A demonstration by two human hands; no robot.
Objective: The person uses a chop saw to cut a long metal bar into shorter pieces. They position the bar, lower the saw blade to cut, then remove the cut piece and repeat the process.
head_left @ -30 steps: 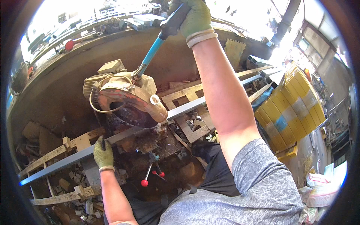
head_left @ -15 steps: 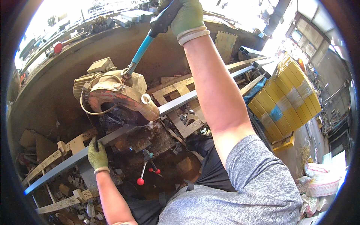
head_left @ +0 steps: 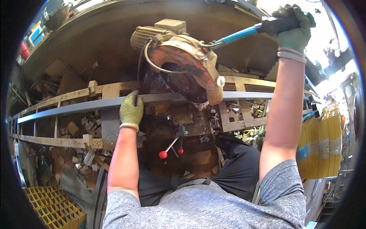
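- Room: cluttered workshop, bright upper right; dirty brown panel (head_left: 95, 45) behind the saw.
- Ladder-like frame (head_left: 72, 142) runs left to right, its rails dusty.
- 1 grey metal bar (head_left: 87, 105) lies along it, passing under the saw; guard and right forearm hide parts of it.
- Wrapped yellow stack (head_left: 318, 145) far right, blue patch on the wrapping.
- Cut-off saw (head_left: 181, 55) at centre, worn orange guard, cable looped over.
- Yellow grid crate (head_left: 53, 206) lower left.
- Right hand (head_left: 295, 34), gloved: fingers closed round the blue handle's (head_left: 236, 36) dark grip.
- Left hand (head_left: 131, 110), gloved: fingers touching bar; can't tell if clamped.
- 2 red knobs (head_left: 163, 154) below saw.
- Offcuts (head_left: 89, 158) scattered under frame.
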